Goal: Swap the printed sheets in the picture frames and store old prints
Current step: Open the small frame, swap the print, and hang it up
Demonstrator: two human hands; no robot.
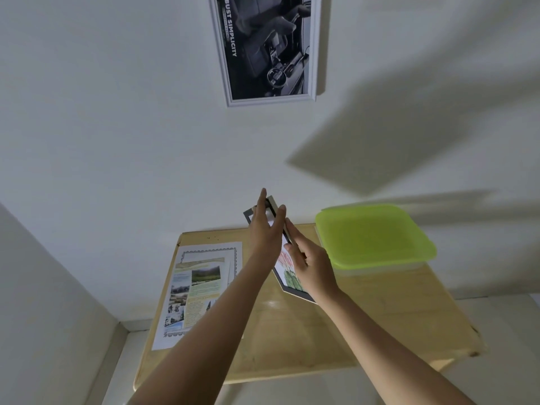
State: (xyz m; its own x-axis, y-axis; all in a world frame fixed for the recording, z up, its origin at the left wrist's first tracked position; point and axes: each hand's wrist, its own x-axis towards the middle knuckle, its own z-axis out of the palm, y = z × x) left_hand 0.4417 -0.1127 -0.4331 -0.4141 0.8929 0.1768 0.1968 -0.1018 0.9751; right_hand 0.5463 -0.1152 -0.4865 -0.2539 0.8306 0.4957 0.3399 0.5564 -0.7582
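Note:
I hold a small grey picture frame (295, 292) tilted above the wooden table (365, 323), with a colourful flower print showing in it. My left hand (264, 229) lies with straight fingers along the frame's upper left part. My right hand (311, 264) grips the frame's right edge, fingers along it. A stack of printed sheets (195, 282) with landscape photos lies on the table's left side. A white-framed dark print (266, 48) hangs on the wall above.
A plastic box with a lime green lid (377, 235) stands at the table's back right corner. The table stands against a white wall (117, 127), with pale floor on both sides.

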